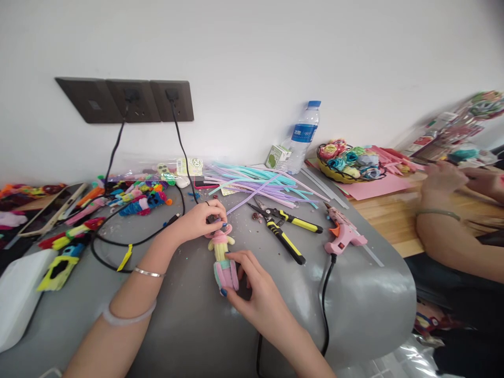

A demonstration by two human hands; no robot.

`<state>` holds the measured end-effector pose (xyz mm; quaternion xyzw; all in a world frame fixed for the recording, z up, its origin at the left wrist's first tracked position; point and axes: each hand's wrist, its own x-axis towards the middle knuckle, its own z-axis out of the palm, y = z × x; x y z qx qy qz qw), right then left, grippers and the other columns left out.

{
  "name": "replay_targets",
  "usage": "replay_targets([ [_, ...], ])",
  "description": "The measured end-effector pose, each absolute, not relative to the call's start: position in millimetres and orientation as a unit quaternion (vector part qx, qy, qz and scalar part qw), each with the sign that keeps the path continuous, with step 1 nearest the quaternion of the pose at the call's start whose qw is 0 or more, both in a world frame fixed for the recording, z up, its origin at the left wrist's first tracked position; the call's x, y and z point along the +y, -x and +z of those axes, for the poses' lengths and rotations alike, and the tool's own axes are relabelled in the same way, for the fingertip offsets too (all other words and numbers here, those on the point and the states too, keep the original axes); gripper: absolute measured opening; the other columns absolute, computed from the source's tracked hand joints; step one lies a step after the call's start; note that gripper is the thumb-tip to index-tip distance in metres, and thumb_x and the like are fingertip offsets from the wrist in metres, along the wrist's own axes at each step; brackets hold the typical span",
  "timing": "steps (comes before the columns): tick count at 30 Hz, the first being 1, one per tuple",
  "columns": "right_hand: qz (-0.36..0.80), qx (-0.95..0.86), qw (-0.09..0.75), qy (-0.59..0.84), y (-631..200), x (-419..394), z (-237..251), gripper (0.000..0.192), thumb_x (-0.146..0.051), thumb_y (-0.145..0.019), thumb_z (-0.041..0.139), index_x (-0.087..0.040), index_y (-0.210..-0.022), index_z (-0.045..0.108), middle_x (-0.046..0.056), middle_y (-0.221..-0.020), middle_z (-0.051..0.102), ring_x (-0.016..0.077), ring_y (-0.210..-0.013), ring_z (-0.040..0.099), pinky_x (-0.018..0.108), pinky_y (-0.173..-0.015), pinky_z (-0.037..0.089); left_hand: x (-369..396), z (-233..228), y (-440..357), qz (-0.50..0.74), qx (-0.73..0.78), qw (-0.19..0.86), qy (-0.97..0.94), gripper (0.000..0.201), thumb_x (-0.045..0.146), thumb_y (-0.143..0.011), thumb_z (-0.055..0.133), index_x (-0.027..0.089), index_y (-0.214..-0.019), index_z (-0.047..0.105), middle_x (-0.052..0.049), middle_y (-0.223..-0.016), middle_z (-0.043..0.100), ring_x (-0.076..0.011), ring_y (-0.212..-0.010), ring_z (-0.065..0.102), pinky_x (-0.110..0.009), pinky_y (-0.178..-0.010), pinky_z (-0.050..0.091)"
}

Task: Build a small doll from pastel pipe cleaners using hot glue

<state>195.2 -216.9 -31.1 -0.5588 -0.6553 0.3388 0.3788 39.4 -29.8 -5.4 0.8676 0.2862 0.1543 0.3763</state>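
Note:
A small pipe-cleaner doll (221,252) in pink, yellow, mint and lilac lies over the grey table between my hands. My left hand (202,220) is closed at its pink top, fingertips pinched around a loop there. Thumb and fingers of my right hand (254,283) grip the doll's lower body from the right side. Pliers (281,236) with black and yellow handles lie spread just to the right. Behind the hands is a pile of pastel pipe cleaners (260,184). Further right rests a pink glue gun (342,236).
A water bottle (305,136) and a green-white carton (277,156) stand by the wall. Black cables (96,247) loop across the left side, near colourful pipe-cleaner pieces (145,202) and a white box (23,294). At right, another person's arms (449,220) work near a flower basket (350,165).

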Motion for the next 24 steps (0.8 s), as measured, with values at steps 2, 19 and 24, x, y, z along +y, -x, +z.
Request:
replay_targets([
  [2, 0.338, -0.656, 0.380, 0.557, -195.2, -216.7, -31.7, 0.054, -0.001, -0.077, 0.061, -0.026, -0.124, 0.054, 0.004, -0.113, 0.059, 0.0150, -0.083, 0.060, 0.026, -0.071, 0.049, -29.0, -6.9, -38.9, 0.155, 0.288, 0.369, -0.870, 0.018, 0.029, -0.087, 0.056, 0.019, -0.082, 0.069, -0.006, -0.104, 0.062, -0.0137, -0.072, 0.061, -0.027, -0.064, 0.051],
  [19, 0.335, -0.659, 0.378, 0.557, -194.4, -216.4, -30.6, 0.055, 0.000, -0.076, 0.060, -0.026, -0.124, 0.053, 0.004, -0.115, 0.060, 0.0145, -0.081, 0.060, 0.025, -0.069, 0.049, -31.8, -10.5, -42.8, 0.153, 0.279, 0.326, -0.890, 0.015, 0.026, -0.088, 0.054, 0.019, -0.081, 0.065, -0.004, -0.098, 0.061, -0.0148, -0.078, 0.059, -0.027, -0.069, 0.048],
  [24, 0.344, -0.656, 0.371, 0.560, -194.5, -216.6, -29.9, 0.055, 0.000, -0.076, 0.060, -0.026, -0.125, 0.053, 0.004, -0.114, 0.058, 0.0148, -0.083, 0.059, 0.026, -0.071, 0.048, -31.7, -11.4, -43.6, 0.159, 0.284, 0.297, -0.897, 0.008, 0.023, -0.087, 0.057, 0.020, -0.082, 0.062, -0.002, -0.090, 0.059, -0.0148, -0.076, 0.056, -0.027, -0.069, 0.044],
])
